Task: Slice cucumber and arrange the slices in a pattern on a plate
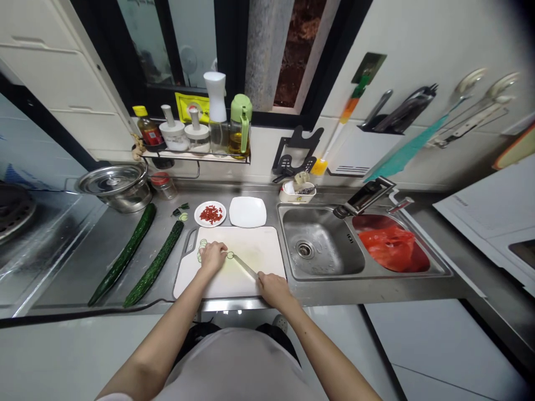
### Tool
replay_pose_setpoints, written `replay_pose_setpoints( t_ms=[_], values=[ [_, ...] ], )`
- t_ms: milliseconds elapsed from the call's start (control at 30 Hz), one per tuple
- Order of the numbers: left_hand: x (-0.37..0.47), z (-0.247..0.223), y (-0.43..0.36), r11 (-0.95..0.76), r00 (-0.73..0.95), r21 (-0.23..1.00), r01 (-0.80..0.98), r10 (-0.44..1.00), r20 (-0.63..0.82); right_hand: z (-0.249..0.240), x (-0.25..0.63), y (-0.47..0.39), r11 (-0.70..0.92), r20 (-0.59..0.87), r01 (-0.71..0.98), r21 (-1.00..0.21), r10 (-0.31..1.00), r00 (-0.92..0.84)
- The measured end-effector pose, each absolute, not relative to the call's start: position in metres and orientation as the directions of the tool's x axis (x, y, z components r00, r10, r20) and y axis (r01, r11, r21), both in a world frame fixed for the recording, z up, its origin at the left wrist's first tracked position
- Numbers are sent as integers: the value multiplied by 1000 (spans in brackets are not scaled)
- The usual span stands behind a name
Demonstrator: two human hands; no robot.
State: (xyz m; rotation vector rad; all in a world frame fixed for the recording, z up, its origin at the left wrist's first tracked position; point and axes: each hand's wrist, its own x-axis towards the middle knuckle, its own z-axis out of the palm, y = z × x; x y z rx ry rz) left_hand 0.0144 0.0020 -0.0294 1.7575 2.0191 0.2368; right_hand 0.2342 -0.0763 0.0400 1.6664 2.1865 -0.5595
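My right hand [273, 289] grips the handle of a kitchen knife [246, 266], whose blade points up and left over the white cutting board [259, 245]. At the blade's tip is a thin cucumber slice [230, 255], a pale disc with a green rim. The fingertips of my left hand [213, 256] are pinched together at the slice's left edge. More cucumber slices [202, 249] lie on the board's left side, partly covered by my left hand. Left of the board rest two long cucumbers, one nearer [155, 264] and one farther left [123, 256].
Behind the board stand a plate of chopped red pieces [211, 214] and a white square plate [247, 211]. Cucumber ends [181, 210] lie nearby. A lidded steel pot [121, 189] stands back left. On the right is a sink [326, 262] with a red plastic bag [388, 248] in its second basin.
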Motion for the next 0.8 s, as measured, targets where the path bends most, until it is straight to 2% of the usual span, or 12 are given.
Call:
replay_pose_setpoints(
  t_ms=[800],
  values=[
    [15,-29,1,189,-78,409,893,959,-272,52,227,-64,277,-572,956,-93,772,-279]
  ],
)
